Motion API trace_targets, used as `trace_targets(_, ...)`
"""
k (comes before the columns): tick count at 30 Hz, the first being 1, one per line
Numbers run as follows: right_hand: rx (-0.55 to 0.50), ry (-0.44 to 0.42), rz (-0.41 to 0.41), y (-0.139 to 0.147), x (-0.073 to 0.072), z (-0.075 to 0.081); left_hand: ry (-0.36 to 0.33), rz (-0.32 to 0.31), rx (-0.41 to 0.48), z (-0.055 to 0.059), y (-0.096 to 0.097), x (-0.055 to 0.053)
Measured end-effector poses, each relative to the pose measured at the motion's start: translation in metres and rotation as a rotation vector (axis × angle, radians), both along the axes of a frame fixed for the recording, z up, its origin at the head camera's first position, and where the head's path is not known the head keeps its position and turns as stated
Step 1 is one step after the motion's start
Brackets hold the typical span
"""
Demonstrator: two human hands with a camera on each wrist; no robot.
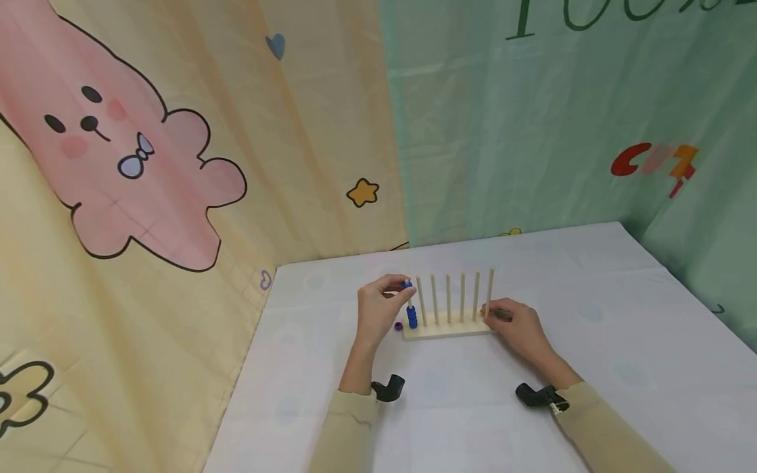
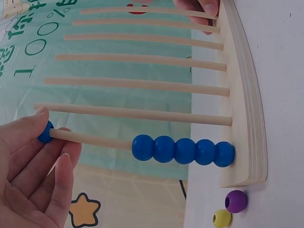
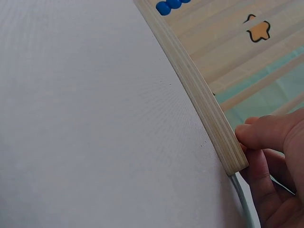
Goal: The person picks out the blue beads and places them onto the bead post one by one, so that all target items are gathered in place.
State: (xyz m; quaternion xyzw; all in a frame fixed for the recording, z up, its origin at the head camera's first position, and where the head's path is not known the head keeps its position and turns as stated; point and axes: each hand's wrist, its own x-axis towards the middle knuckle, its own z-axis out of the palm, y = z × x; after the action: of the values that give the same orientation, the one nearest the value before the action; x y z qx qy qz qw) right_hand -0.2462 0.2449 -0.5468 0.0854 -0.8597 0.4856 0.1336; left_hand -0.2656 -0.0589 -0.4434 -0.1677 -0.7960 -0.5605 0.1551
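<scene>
A pale wooden base (image 1: 447, 333) carries a row of upright pegs on the table. My left hand (image 1: 378, 310) pinches a blue bead (image 2: 46, 133) between thumb and fingers at the top of the leftmost peg (image 2: 90, 138). Lower on that same peg, several blue beads (image 2: 184, 151) are stacked down to the base. The other pegs (image 2: 137, 113) hold no beads. At the far right end, my right hand (image 1: 517, 326) grips the base, its thumb on the upper edge and its fingers around the end.
Just beyond the base's left end lie a purple bead (image 2: 236, 201) and a yellow bead (image 2: 222, 218). A white cloth (image 1: 455, 407) covers the table. Printed curtains (image 1: 319, 131) hang behind it and along its left side. Each wrist wears a black camera mount (image 1: 388, 389).
</scene>
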Motion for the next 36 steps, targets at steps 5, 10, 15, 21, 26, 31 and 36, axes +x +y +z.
trace_targets(5, 0.028, 0.002, -0.012, 0.001, 0.0, -0.001, 0.006, -0.001, -0.004, -0.001, 0.0, 0.0)
trace_targets(10, 0.028, -0.005, -0.008, 0.003, 0.002, 0.001, 0.006, -0.001, 0.003, -0.002, 0.001, 0.001)
trace_targets(15, 0.037, 0.009, -0.002, 0.002, 0.003, 0.004, -0.002, -0.01, -0.01, -0.001, 0.001, 0.001)
trace_targets(21, 0.027, 0.006, -0.005, 0.001, 0.001, 0.0, -0.03, -0.04, -0.026, -0.004, -0.004, -0.001)
trace_targets(26, 0.029, 0.01, -0.008, 0.002, 0.002, -0.002, -0.071, -0.068, -0.019, -0.007, -0.006, -0.001)
trace_targets(31, 0.036, 0.008, -0.016, 0.002, 0.002, -0.003, -0.083, -0.067, -0.026, -0.009, -0.007, -0.002)
trace_targets(36, 0.038, 0.01, -0.014, 0.001, 0.001, -0.003, -0.085, -0.074, -0.038, -0.01, -0.01, -0.004)
